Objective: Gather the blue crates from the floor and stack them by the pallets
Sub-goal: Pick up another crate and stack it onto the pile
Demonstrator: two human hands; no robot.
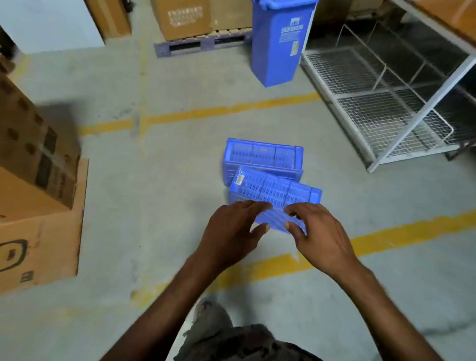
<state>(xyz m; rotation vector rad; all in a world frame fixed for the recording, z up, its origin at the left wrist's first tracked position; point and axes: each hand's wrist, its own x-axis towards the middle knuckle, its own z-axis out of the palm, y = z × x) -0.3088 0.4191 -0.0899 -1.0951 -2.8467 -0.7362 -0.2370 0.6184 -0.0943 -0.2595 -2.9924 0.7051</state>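
The concrete floor [143, 200] of a storage room is spreading out under the person, with yellow lines [231, 110] painted across it. Two blue crates are lying just in front of the hands. The near crate [276, 192] is leaning tilted against the far crate [262, 156], which is lying on its side just beyond it.

The left hand [232, 231] is reaching over the near edge of the near crate. Its fingers are almost straight, its thumb is spread apart below them, and it is not closing on anything. The right hand [321, 239] is coming to the same edge with bent fingers. The picture is blurred here, so I cannot tell whether they are already pinching the plastic or only touching it.

Far ahead of the hands, a pallet [199, 46] is carrying big boxes, with a blue bin [281, 34] beside it. To the left of the left hand cardboard boxes [23, 190] are standing, and a wire rack [381, 106] is standing ahead of the right hand, to its right.

In my judgement the risks are these:
- Both hands are meeting at one edge, close together. If the crate is lifted this way, the far side is probably going to swing down and twist out of the fingers.
- The near crate is resting on the far one, so pulling it may drag or tip the far crate.
- The thin slotted wall is giving a poor hold, and the fingers may slip.
- The way to the pallet is passing beside the bin, which a carried crate could knock.
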